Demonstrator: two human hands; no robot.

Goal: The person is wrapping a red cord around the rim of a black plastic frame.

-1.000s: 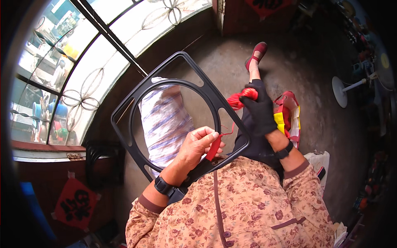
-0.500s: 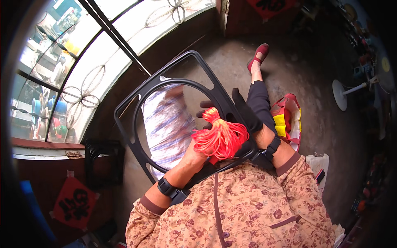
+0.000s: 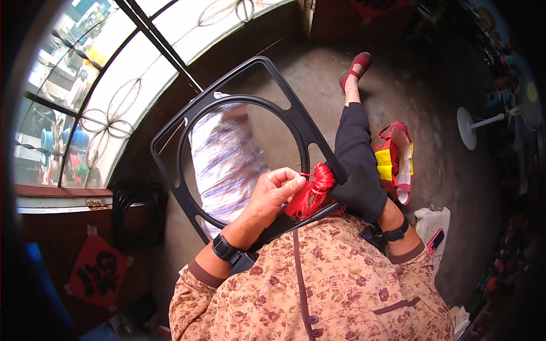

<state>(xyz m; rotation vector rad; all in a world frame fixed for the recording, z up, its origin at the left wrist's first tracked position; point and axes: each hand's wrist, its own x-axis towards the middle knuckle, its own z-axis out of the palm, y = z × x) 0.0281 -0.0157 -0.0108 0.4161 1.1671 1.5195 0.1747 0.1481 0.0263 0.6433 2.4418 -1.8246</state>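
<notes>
- Left hand [image 3: 272, 196], bare: thumb and forefinger pinched a thin red strand [image 3: 307, 174].
- Right hand [image 3: 360, 196], black-gloved: curled closed on a looped red cord bundle [image 3: 318, 190], fingertips partly hidden.
- The bundle was over the near right side of a black ringed frame [image 3: 305, 149].
- Striped cloth [image 3: 224, 159] showed through the ring, left.

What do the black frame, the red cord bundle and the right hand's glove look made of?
Black frame: probably moulded plastic, satin; smooth rounded edges, soft highlights. Red cord bundle: likely synthetic fibre, glossy; shiny strands. Black glove: fabric, perhaps knit, matte; no highlights, weave too small to tell.
</notes>
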